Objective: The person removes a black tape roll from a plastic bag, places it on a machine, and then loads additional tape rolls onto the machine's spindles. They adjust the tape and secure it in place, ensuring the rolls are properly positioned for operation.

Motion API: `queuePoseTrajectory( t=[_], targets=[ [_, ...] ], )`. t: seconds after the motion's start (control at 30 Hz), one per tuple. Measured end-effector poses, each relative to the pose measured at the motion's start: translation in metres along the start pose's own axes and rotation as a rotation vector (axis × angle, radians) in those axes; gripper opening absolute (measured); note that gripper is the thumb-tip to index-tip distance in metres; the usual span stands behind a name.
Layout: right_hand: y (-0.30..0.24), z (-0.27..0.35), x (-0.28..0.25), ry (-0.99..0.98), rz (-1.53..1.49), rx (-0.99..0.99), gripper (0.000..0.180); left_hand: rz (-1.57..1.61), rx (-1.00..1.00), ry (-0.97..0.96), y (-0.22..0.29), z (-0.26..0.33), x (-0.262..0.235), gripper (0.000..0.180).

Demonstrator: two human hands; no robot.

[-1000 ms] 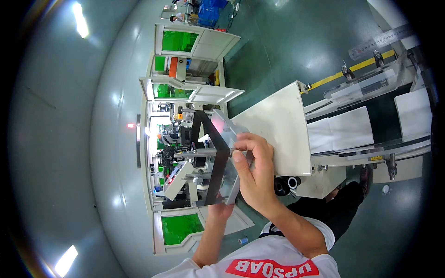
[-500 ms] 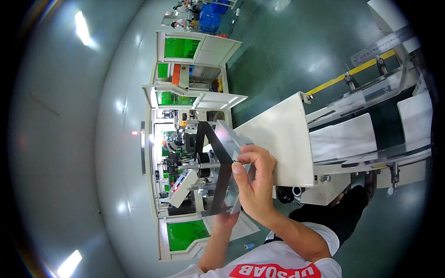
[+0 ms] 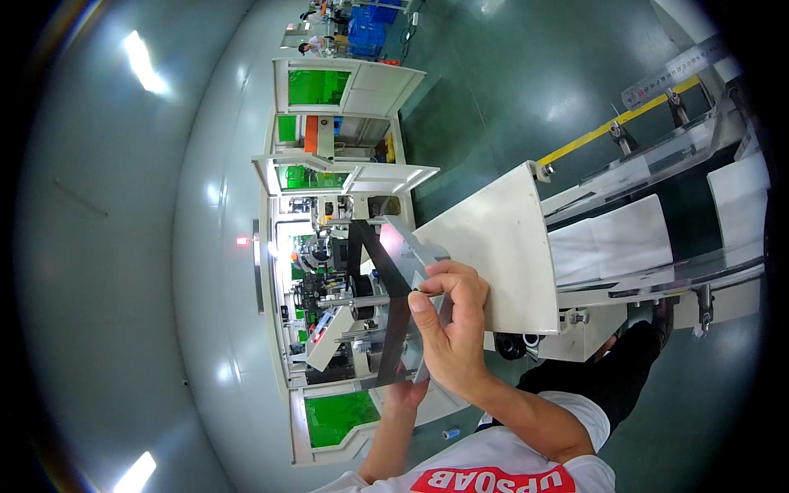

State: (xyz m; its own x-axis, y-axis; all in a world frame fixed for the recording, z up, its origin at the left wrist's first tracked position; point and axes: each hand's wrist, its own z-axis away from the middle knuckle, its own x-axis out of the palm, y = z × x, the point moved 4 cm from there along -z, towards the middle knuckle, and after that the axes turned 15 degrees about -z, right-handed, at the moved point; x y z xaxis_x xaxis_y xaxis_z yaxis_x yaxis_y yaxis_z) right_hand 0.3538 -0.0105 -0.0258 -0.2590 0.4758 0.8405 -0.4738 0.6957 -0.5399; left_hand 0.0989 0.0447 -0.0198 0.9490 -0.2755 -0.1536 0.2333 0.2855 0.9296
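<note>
My right hand (image 3: 454,319) has its thumb and index finger pinched together at the edge of a wide black strip (image 3: 398,333), beside the end of a metal rod (image 3: 352,302). Whatever small dark bit lies between those fingertips is too small to name. The strip bends sharply there, one length running up and away and the other down. Lower down, my left hand (image 3: 404,393) reaches up to the bottom of the strip and a grey plate (image 3: 407,234) beside it; its fingers are mostly hidden. A black roller (image 3: 362,296) sits on the rod.
A white machine cabinet with green windows (image 3: 319,87) and opened doors stands around the mechanism. Right of my hands is a cream metal housing (image 3: 501,246), joined to a conveyor carrying white sheets (image 3: 612,237). A blue roll (image 3: 450,433) lies on the floor. People are far off at the top.
The view has shifted slightly. My right hand keeps its pinch at the strip's bend, and my left hand stays low by the strip with little visible movement.
</note>
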Motion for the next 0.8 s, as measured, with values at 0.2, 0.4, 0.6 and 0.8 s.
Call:
queuePoseTrajectory(
  t=[0.2,0.4,0.6,0.8],
  targets=[
    [-0.002,0.0,-0.001,-0.011,-0.004,0.017,0.021,-0.014,-0.016,-0.002,0.001,-0.001,0.001,0.058],
    [-0.003,-0.002,-0.002,-0.035,0.006,-0.008,0.017,-0.167,-0.193,0.031,0.018,0.017,-0.029,0.039],
    [-0.004,0.0,-0.003,-0.044,-0.046,0.03,0.016,-0.732,0.593,0.657,0.187,0.097,-0.03,0.026],
    [-0.002,-0.001,-0.005,-0.024,-0.089,0.044,0.018,-1.745,1.119,0.18,0.224,0.068,0.18,0.054]
  ],
)
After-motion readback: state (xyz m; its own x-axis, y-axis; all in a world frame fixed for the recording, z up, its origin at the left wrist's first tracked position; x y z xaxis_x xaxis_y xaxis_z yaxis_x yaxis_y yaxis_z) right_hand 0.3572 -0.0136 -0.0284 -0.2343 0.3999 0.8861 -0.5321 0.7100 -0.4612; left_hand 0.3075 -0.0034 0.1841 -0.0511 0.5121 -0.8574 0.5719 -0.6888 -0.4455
